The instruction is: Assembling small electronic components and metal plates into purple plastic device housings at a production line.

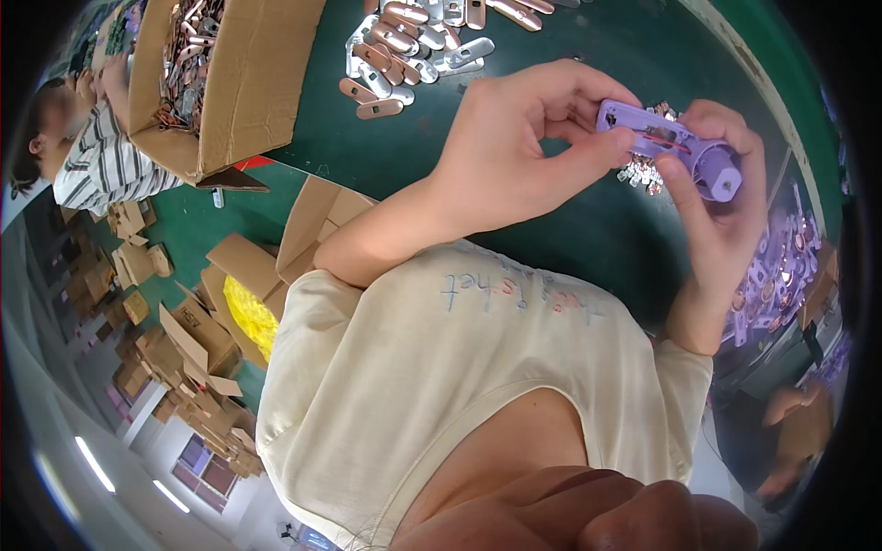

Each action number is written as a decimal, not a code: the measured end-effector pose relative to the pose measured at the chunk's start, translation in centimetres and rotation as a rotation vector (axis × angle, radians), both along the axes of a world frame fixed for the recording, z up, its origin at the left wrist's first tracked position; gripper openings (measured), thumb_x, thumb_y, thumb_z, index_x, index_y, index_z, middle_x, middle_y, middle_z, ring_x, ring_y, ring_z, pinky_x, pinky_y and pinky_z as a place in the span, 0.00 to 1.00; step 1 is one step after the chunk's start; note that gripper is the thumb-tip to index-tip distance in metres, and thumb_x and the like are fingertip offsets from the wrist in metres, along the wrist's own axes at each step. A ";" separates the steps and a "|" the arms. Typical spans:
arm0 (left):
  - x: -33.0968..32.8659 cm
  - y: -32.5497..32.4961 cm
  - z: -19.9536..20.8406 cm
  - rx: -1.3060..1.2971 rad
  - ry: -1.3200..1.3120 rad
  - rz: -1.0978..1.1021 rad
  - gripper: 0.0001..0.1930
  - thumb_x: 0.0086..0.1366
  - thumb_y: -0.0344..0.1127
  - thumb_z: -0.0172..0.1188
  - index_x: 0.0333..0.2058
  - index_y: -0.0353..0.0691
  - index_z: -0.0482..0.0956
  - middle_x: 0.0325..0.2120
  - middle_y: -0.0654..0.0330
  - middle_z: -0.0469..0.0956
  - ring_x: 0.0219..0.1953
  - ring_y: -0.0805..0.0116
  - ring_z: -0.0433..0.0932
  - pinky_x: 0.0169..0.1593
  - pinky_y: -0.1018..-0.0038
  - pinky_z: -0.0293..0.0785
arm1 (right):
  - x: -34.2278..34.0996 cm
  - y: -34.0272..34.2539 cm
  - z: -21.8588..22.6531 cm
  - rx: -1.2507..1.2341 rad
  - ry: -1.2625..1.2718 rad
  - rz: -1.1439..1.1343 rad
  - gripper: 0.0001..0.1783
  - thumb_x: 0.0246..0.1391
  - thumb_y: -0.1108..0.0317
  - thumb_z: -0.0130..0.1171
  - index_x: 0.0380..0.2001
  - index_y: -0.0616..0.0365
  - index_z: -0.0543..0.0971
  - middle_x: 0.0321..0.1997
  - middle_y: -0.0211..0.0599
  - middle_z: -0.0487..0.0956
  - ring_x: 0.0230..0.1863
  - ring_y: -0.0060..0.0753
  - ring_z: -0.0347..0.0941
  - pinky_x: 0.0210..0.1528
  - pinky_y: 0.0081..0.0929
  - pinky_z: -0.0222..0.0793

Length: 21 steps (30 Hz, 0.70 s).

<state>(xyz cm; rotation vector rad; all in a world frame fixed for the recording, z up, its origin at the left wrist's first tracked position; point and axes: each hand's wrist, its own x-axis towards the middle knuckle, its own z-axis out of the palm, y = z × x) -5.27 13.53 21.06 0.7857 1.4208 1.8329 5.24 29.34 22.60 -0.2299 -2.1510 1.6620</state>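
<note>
Over the right part of the green table, both my hands hold a purple plastic housing (712,168) with a long open body and a round cup-like end. A thin red wire lies inside its open side. My left hand (524,142) pinches the narrow end between thumb and fingers. Around the round end, my right hand (706,220) is closed, its thumb on the near edge. Behind the housing sits a small pile of shiny metal parts (640,174), partly hidden by it and my hands.
Silver and copper-coloured oblong metal plates (395,55) are heaped on the green table (542,46). A cardboard box (257,83) of metal parts stands left. Purple plastic parts (776,275) pile up at right. A person in a striped shirt (119,151) is far left; another person's arm (795,436) shows lower right.
</note>
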 end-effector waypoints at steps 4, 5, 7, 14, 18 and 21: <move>0.4 0.4 -0.5 -0.036 0.106 0.088 0.13 0.57 0.20 0.56 0.43 0.28 0.71 0.35 0.54 0.77 0.36 0.70 0.79 0.40 0.79 0.76 | -0.2 0.6 -0.7 0.236 0.053 0.026 0.20 0.39 0.81 0.64 0.37 0.63 0.69 0.39 0.42 0.70 0.38 0.29 0.67 0.41 0.21 0.63; 0.6 0.4 -0.2 -0.059 0.121 0.084 0.12 0.57 0.20 0.56 0.42 0.28 0.72 0.35 0.54 0.77 0.36 0.71 0.79 0.40 0.79 0.75 | -0.1 0.5 -0.6 0.232 0.051 0.033 0.20 0.39 0.81 0.64 0.37 0.63 0.69 0.39 0.42 0.70 0.38 0.29 0.67 0.41 0.21 0.63; 0.6 0.5 0.0 -0.057 0.115 0.099 0.12 0.57 0.20 0.55 0.42 0.28 0.72 0.34 0.55 0.77 0.35 0.71 0.79 0.40 0.79 0.75 | -0.1 0.5 -0.6 0.161 0.060 0.004 0.20 0.39 0.80 0.65 0.37 0.63 0.69 0.39 0.43 0.71 0.39 0.30 0.67 0.41 0.21 0.64; 0.5 0.3 0.0 -0.100 0.307 0.187 0.10 0.56 0.20 0.56 0.38 0.30 0.74 0.31 0.58 0.78 0.32 0.74 0.79 0.36 0.81 0.75 | -0.8 -0.3 0.2 0.103 -0.066 -0.033 0.20 0.39 0.81 0.65 0.37 0.63 0.70 0.37 0.39 0.71 0.38 0.27 0.68 0.42 0.21 0.64; 0.9 0.8 -0.7 -0.185 0.378 0.307 0.09 0.53 0.22 0.59 0.35 0.33 0.75 0.29 0.59 0.77 0.29 0.74 0.79 0.32 0.81 0.74 | -0.1 -0.3 -0.2 0.172 -0.128 -0.068 0.16 0.36 0.82 0.65 0.31 0.63 0.72 0.33 0.35 0.71 0.34 0.26 0.68 0.38 0.21 0.64; 0.4 0.9 -1.6 -0.078 0.586 0.335 0.10 0.51 0.22 0.61 0.33 0.34 0.74 0.28 0.57 0.73 0.23 0.72 0.73 0.27 0.80 0.70 | -0.1 0.2 -1.0 0.164 -0.039 -0.038 0.17 0.34 0.84 0.65 0.30 0.62 0.71 0.32 0.37 0.72 0.33 0.27 0.68 0.36 0.21 0.65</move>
